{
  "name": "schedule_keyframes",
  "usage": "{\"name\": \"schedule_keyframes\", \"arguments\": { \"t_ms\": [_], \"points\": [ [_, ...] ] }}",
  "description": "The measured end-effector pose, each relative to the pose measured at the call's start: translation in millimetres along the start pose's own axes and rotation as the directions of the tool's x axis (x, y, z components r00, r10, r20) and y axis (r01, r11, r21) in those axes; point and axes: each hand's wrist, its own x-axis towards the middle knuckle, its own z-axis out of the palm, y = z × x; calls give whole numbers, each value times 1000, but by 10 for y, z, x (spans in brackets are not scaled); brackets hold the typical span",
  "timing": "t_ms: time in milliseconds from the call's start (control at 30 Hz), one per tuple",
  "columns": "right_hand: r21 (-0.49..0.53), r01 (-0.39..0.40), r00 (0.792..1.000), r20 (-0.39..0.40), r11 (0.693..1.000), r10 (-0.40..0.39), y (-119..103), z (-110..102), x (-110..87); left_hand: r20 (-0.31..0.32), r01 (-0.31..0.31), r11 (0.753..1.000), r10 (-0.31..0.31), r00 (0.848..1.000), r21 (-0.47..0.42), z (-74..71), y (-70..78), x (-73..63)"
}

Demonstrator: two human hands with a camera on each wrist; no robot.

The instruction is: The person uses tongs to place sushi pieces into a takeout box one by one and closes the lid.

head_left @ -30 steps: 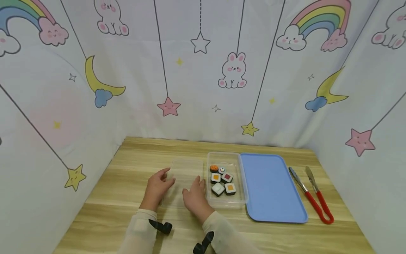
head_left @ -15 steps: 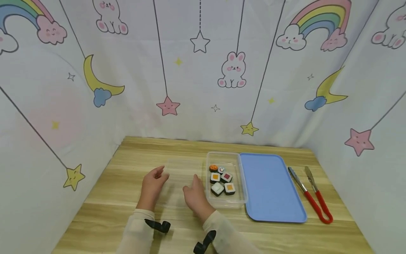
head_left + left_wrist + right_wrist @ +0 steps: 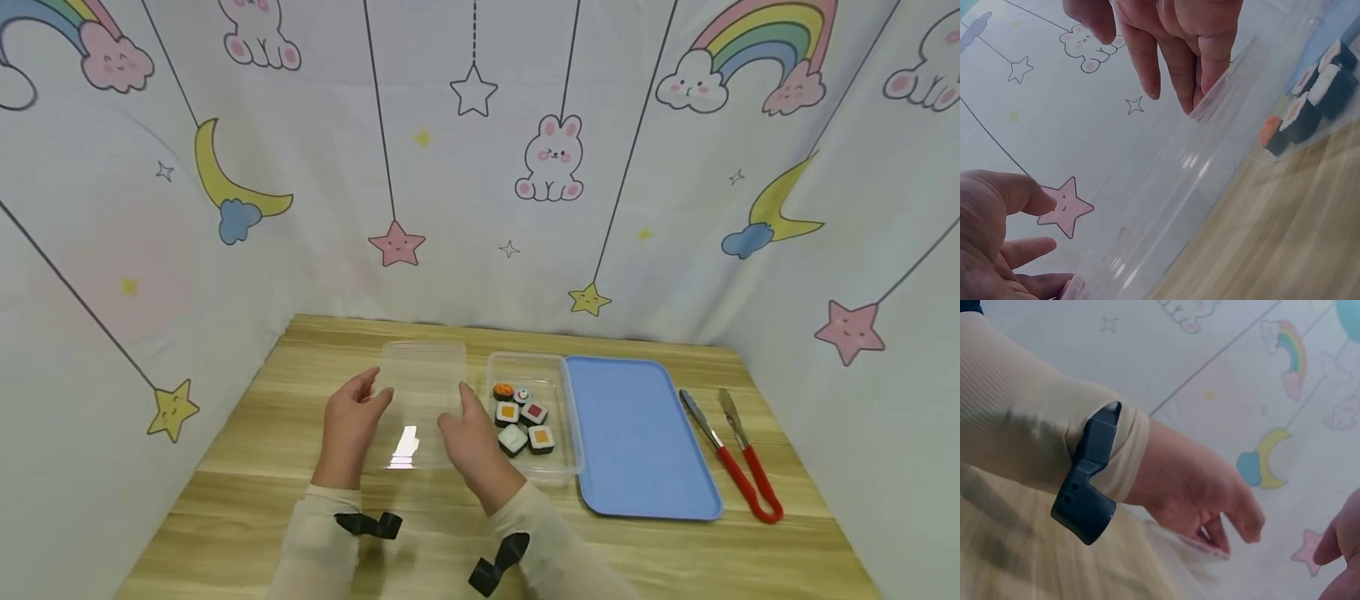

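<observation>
A clear plastic lid [image 3: 423, 383], shallow and rectangular, is held up over the table with a bright reflection across it. My left hand [image 3: 348, 433] holds its left edge, thumb raised and spread away from the plastic. At the right edge my right hand [image 3: 480, 450] grips it; in the left wrist view, the right fingers [image 3: 1179, 81] reach down to the rim while that thumb stays off it. Just right of the lid stands a clear plastic box [image 3: 574, 417] with several toy sushi pieces [image 3: 541, 439], white with dark wraps, plus one topped in orange.
A blue tray [image 3: 645, 442] lies against the box's right side. Farther right are metal tongs [image 3: 757, 492] with red handles, spread apart. The wooden table [image 3: 247, 433] ends at a white cloth [image 3: 465, 283] printed with stars, moons and rabbits.
The lid has risen off the table and tilted, now catching a bright reflection. Both hands have moved up with it, the left one slightly leftward. The box, tray and tongs stay put.
</observation>
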Motion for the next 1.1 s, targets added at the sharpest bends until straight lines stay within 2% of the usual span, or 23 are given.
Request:
{"name": "schedule_keyframes", "arguments": {
  "t_ms": [100, 233, 367, 467, 633, 833, 1100],
  "points": [
    [61, 0, 1000, -2, 998, 0, -69, -105, -3, -2, -14, 999, 14, 1000, -43, 34, 109, 2],
    [136, 13, 999, -37, 991, -8, -115, -260, 41, -13, -9, 992, 8, 1000, -123, 153, 238, 43],
    [276, 79, 995, -86, 958, -58, -141, -425, 97, -36, -49, 984, 43, 998, -169, 313, 348, 60],
    [337, 127, 987, -135, 933, -86, -157, -561, 132, -41, -94, 982, 88, 995, -165, 435, 412, 60],
    [298, 115, 982, -175, 948, -64, -175, -770, 155, 1, -113, 980, 114, 993, -166, 593, 477, 65],
    [262, 89, 977, -209, 961, -34, -170, -917, 176, 58, -128, 973, 142, 988, -192, 715, 562, 110],
    [233, 125, 963, -264, 964, -61, -170, -1056, 193, 54, -188, 954, 205, 977, -233, 844, 713, 117]
  ]
}}
